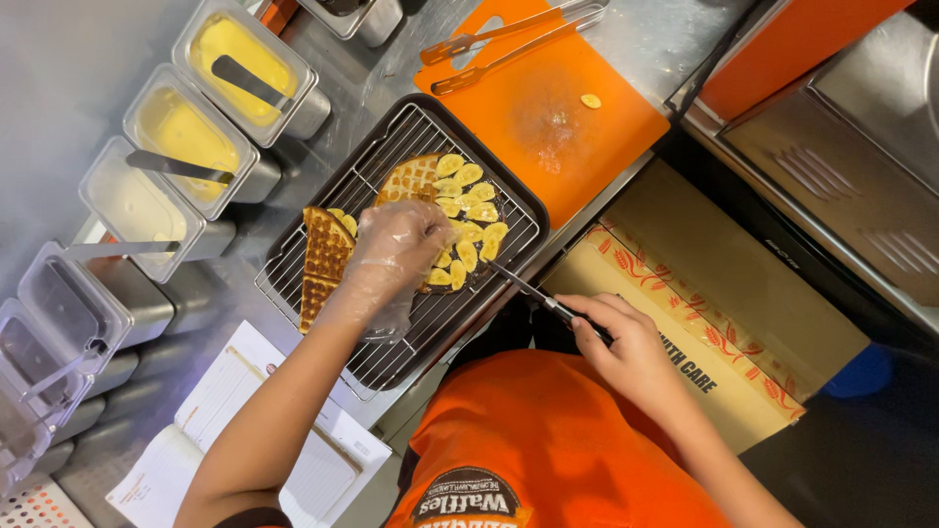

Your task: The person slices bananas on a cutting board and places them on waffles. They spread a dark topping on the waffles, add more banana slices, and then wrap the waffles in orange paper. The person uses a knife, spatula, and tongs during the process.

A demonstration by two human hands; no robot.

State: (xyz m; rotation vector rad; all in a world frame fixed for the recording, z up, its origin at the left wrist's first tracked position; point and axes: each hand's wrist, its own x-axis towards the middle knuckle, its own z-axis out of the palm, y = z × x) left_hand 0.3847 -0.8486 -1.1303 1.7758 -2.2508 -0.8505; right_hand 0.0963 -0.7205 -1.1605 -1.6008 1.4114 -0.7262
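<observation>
Head view: at frame centre the banana-topped waffle is pressed by the gloved left hand, while the knife, gripped by the right hand, is angled up-left towards it.

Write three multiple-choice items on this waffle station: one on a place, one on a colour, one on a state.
1. Where do the tongs lie?
A. on the cutting board
B. on the wire rack
C. in a sauce tub

2. What colour is the cutting board?
A. green
B. white
C. orange

3. What covers the left hand?
A. nothing
B. a clear plastic glove
C. an oven mitt

Answers: 1 A, they rest across the board's far end. 2 C, it matches the orange apron. 3 B, thin film wrinkles over the fingers on the banana-topped waffle, while the bare right hand grips a knife.
</observation>
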